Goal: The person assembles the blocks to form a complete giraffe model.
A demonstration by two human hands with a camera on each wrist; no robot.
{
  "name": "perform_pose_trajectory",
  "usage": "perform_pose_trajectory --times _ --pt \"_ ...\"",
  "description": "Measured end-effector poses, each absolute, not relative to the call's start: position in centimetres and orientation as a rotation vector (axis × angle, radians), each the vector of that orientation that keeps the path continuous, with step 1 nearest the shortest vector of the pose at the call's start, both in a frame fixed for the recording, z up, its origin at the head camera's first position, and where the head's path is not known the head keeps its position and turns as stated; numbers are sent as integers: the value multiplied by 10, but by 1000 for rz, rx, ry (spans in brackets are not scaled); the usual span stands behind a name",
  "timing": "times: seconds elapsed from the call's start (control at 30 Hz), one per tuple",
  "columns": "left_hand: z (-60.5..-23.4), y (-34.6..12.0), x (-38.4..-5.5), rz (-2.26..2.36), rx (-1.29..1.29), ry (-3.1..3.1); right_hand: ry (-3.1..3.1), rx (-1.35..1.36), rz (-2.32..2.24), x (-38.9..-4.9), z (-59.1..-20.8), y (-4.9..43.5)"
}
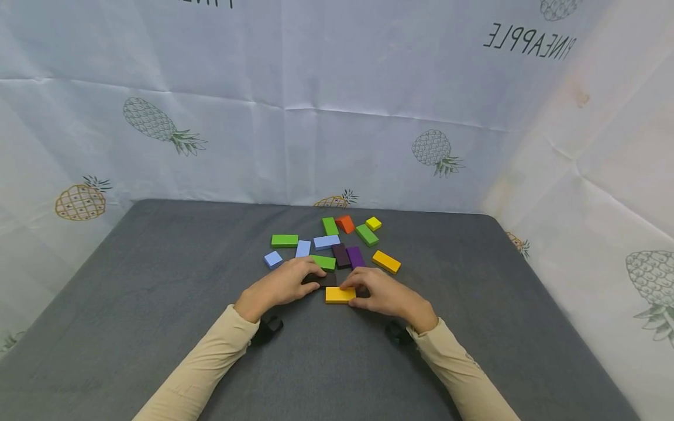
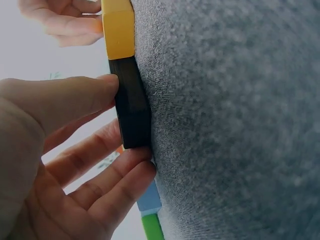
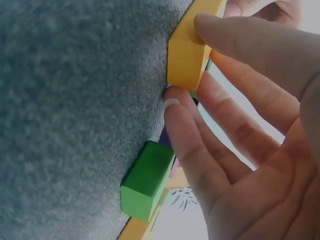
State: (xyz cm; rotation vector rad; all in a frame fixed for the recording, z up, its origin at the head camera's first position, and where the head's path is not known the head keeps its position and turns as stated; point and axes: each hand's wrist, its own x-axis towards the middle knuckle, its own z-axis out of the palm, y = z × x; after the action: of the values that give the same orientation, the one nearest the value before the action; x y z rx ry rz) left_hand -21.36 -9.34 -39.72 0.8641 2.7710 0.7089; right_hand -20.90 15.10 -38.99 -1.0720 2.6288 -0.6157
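My left hand [image 1: 284, 282] pinches a black block [image 2: 133, 107], thumb on the near side and fingertips on the far side and end. A yellow-orange block [image 1: 337, 295] lies flat on the grey table, its left end close to the black one. Its right end is between the thumb and fingers of my right hand [image 1: 386, 293]. Behind the black block lies a green block [image 1: 324, 263], with a dark block [image 1: 341, 256] and a purple block [image 1: 355, 257] to its right. A green block [image 3: 147, 180] lies past my right fingertips in the right wrist view.
Farther back lie light blue blocks [image 1: 326, 242], more green blocks [image 1: 285, 241], a red-orange block [image 1: 345, 224] and a small yellow block [image 1: 374, 223]. Another yellow-orange block [image 1: 387, 262] sits to the right. A pineapple-print cloth [image 1: 316, 152] hangs behind the grey table [image 1: 158, 280].
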Motion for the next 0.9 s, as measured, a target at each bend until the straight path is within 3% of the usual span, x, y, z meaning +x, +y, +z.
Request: perform_pose_trajectory --times 0.47,0.9 --pt "-398 -94 -214 721 981 2726 2657 -1005 -651 -209 -390 148" --pt "-396 -90 -211 702 939 2699 2696 -921 -749 -210 -395 144"
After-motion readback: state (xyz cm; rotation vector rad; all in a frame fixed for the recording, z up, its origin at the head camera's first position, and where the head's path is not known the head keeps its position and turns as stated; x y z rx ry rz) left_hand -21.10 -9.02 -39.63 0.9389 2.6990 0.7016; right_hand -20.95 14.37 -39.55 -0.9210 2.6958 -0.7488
